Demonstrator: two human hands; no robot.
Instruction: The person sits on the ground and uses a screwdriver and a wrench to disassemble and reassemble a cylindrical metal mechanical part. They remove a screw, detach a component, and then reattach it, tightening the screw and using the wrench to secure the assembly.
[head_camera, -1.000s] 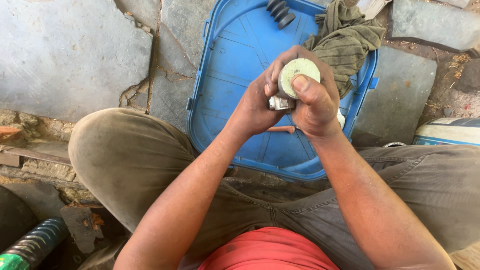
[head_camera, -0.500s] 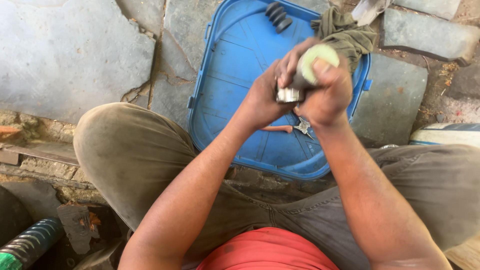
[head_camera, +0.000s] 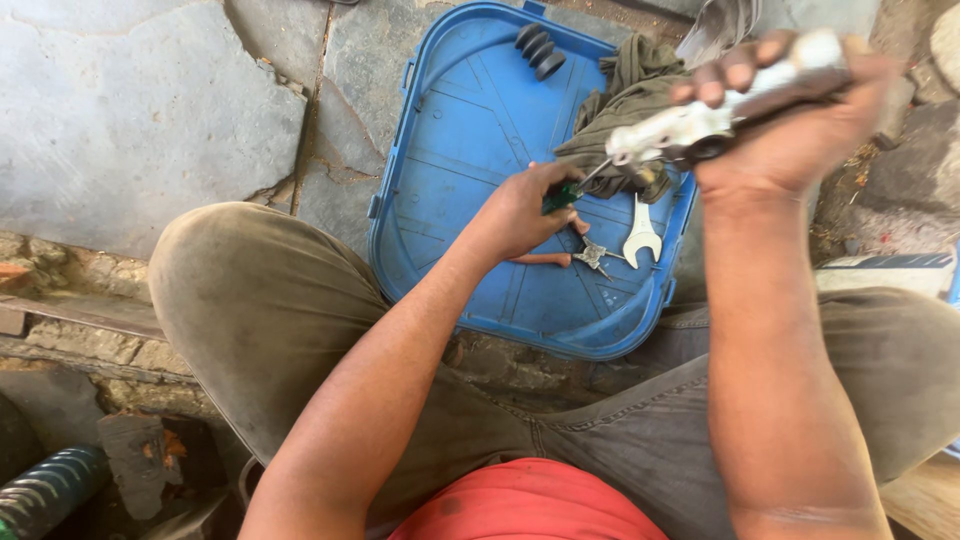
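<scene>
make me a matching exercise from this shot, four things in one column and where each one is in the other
Things:
1. spanner
2. rag
3. metal part
4. green-handled tool

Places:
A. in the right hand, held up above the tray
B. in the left hand
C. lying flat on the blue tray, near its right edge
D. bunched at the tray's top right corner

Pairs: 1-C, 2-D, 3-A, 4-B
</scene>
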